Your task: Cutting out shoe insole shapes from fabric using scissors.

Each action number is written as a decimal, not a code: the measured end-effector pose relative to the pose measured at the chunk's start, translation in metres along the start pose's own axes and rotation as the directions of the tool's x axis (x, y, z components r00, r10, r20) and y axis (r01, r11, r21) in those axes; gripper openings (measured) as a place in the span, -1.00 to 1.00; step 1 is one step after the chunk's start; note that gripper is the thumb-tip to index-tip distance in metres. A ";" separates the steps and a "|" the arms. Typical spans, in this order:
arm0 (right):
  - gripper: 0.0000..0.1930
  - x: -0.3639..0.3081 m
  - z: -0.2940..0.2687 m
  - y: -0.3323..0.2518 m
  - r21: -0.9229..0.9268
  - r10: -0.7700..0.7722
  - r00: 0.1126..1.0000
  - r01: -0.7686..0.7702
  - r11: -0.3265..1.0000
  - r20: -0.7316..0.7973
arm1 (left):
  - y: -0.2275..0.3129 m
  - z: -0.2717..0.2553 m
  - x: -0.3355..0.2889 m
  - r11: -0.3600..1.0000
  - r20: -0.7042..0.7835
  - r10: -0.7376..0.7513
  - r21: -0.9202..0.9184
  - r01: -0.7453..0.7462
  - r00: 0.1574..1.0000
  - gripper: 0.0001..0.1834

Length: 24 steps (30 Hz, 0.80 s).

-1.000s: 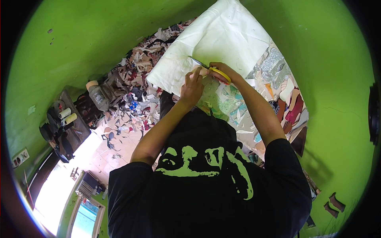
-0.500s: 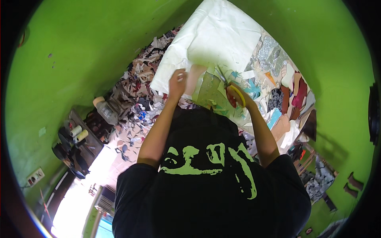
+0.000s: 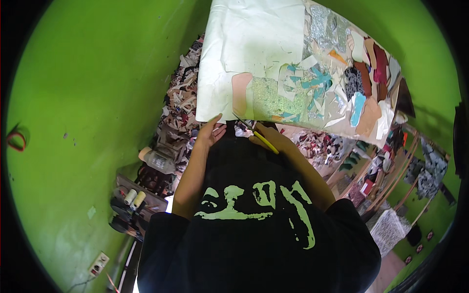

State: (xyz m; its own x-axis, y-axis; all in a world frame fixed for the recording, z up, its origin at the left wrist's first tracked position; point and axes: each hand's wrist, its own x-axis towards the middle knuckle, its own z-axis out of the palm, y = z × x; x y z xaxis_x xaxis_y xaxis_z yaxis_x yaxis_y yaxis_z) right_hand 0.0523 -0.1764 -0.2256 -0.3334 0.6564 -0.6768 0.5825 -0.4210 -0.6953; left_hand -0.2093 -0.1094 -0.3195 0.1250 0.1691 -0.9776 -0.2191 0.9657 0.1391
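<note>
My right hand (image 3: 271,136) is closed on a pair of scissors (image 3: 264,140) with yellow handles. The blades point up and left, with their tips near the lower end of a pinkish, sole-shaped piece (image 3: 241,90). That piece lies at the near edge of a white sheet (image 3: 254,39) spread over the table. My left hand (image 3: 211,133) is at the sheet's near left corner, its fingers stretched out and the thumb by the edge. Whether it touches the sheet is hard to make out. A glittery greenish patch (image 3: 273,100) is beside the pinkish piece.
Teal scraps (image 3: 317,80) and dark red cut pieces (image 3: 380,63) cover the table's right side. Heaped offcuts (image 3: 178,93) lie left of the table. A clear jar (image 3: 159,161) and thread spools (image 3: 134,198) are at lower left. A wooden rack (image 3: 386,180) stands at right.
My view has shifted. My right hand has brought the scissors in from the right side, nearer my body, at the table's near edge. My left hand has drawn back to the sheet's corner and unfolded.
</note>
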 end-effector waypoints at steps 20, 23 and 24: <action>-0.33 -0.003 0.042 -0.035 0.613 0.230 0.970 -0.136 0.778 -0.076 | 0.007 0.066 -0.028 0.991 0.095 0.095 -0.101 -0.085 0.991 -0.76; -0.33 -0.005 0.040 -0.038 0.638 0.257 0.962 -0.137 0.758 -0.098 | 0.009 0.070 -0.033 0.986 0.091 0.111 -0.137 -0.098 0.990 -0.79; -0.31 -0.005 0.042 -0.038 0.661 0.276 0.957 -0.149 0.735 -0.092 | 0.010 0.071 -0.034 0.986 0.094 0.112 -0.137 -0.098 0.989 -0.79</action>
State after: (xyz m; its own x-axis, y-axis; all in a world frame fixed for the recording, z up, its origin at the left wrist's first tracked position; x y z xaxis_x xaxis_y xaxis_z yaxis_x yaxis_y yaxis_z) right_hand 0.0007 -0.1895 -0.2056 -0.0905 0.5693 -0.8172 -0.0121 -0.8211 -0.5707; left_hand -0.1472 -0.0919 -0.2741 0.1903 0.2937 -0.9368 -0.3606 0.9084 0.2115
